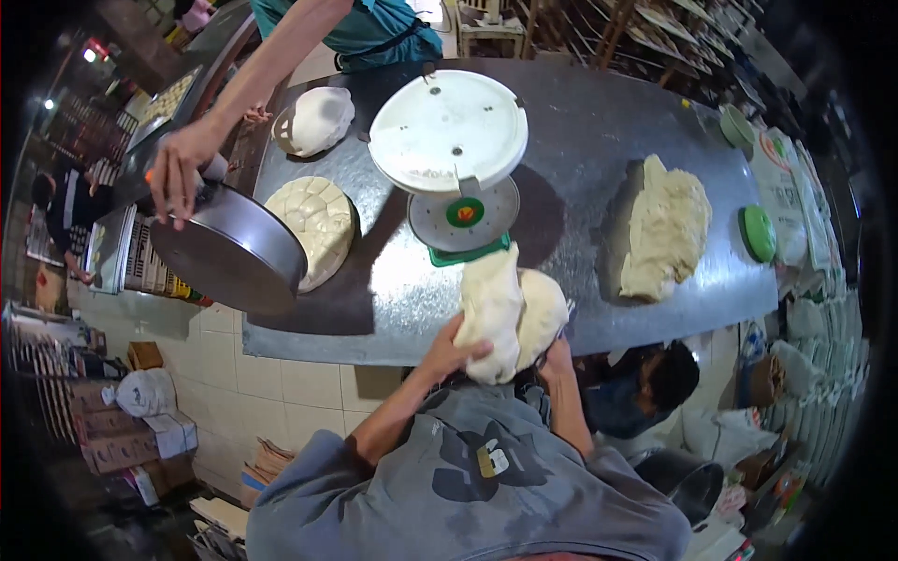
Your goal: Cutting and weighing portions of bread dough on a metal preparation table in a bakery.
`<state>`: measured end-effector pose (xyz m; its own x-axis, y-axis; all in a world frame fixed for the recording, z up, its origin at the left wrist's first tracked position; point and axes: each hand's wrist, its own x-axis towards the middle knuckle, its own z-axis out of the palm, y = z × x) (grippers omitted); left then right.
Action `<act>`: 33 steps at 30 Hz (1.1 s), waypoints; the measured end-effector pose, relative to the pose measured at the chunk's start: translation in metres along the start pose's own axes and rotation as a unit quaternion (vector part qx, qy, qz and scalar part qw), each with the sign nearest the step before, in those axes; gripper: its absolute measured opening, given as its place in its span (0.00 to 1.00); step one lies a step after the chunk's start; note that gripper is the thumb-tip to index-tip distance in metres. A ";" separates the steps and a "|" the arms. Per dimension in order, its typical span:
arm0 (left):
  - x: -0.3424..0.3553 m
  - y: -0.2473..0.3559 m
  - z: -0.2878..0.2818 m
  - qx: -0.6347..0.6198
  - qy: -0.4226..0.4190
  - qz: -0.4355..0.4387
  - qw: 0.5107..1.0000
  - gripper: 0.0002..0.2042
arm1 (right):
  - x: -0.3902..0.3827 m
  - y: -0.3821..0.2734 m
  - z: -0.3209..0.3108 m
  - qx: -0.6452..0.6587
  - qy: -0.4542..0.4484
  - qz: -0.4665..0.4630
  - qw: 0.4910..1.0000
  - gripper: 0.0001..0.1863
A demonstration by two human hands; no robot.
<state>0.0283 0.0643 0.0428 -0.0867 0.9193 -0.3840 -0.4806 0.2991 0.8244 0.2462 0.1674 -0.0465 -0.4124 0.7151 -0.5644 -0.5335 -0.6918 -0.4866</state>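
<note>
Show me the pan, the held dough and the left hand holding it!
Pan point(253, 227): head view, on its curved side.
Held dough point(488, 313): head view, left lump.
Left hand point(452, 349): head view, mid-hand.

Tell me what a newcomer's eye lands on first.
Probably the pale, bulging dough held between the person's left hand and right hand at the near edge of the grey metal table. Beyond it, a large round white disc sits raised over a green base. At the left, a co-worker's hand grips a round dark metal pan, beside a pale dough round scored into segments.
</note>
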 end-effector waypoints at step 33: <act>0.072 0.292 0.030 0.386 0.287 0.340 0.808 0.31 | 0.096 -0.275 0.365 -0.655 -0.057 -0.480 0.581 0.16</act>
<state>-0.0920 0.2250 0.2684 -0.5990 0.7344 0.3191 0.5161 0.0493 0.8551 0.0836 0.4630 0.2770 -0.4752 0.7850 0.3975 0.4313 0.6016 -0.6724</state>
